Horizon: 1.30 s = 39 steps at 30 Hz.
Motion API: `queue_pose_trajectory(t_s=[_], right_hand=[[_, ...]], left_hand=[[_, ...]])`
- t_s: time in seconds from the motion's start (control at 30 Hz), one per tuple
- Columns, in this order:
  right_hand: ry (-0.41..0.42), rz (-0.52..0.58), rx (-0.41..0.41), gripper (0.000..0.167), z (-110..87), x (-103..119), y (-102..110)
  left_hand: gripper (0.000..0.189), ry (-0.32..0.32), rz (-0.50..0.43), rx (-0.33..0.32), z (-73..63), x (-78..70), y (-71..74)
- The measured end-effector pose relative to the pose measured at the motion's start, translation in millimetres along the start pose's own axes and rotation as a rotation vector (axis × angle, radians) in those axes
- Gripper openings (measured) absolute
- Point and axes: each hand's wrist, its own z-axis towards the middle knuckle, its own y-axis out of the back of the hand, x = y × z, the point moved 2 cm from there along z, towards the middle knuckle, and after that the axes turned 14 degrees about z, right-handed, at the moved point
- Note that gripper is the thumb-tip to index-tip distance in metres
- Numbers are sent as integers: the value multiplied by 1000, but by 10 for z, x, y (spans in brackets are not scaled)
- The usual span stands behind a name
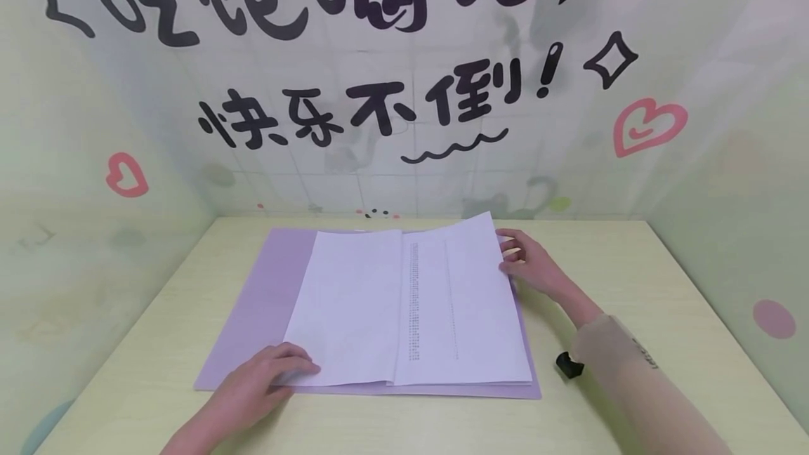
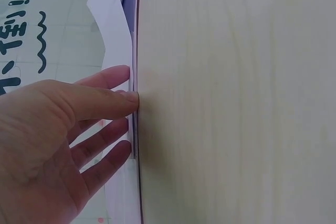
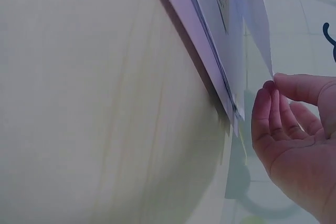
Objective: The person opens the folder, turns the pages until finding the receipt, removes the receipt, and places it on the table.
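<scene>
Evidently, an opened purple folder (image 1: 272,279) is laid on the table (image 1: 632,265) — its white page (image 1: 477,307) is pinched at two o'clock by the right hand (image 1: 536,264), thumb to fingertips; at eight, the folder's edge is touched by the left hand (image 1: 258,376), fingers loosely extended.

Head camera looks forward and down from above — wrist cameras sit close (views turned sideways) — all sharing the folder (image 1: 260,300).

From my remote screen I count two hands (image 1: 259,376) | one purple folder (image 1: 265,286) | two facing white pages (image 1: 354,300) | one small black object (image 1: 569,366) | one beige sleeve (image 1: 638,378) | two pink hearts (image 1: 678,116) | two rows of lettering (image 1: 387,116)
</scene>
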Motion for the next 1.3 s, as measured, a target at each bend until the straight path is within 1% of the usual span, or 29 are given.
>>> queue_pose_trajectory(t_s=[0.17,0.4,0.67,0.8,0.93,1.13,1.3], right_hand=[[6,0,-11,61,-6,42,-2],[-13,-40,-8,49,-18,93,-15],[-33,-84,-15,47,30,81,-4],[-2,-96,4,46,43,77,21],[43,-127,27,40,40,82,28],[52,-167,37,34,29,129,23],[86,-210,37,33,50,160,20]], left_hand=[[50,4,5,-17,-1,-1,-5],[50,3,2,-36,-16,-7,-4],[50,11,14,-56,-20,-9,23],[50,2,13,-64,-20,-14,29],[50,2,5,-61,-19,-14,27],[49,3,4,-61,-18,-21,19],[41,-11,9,-53,-38,-11,3]])
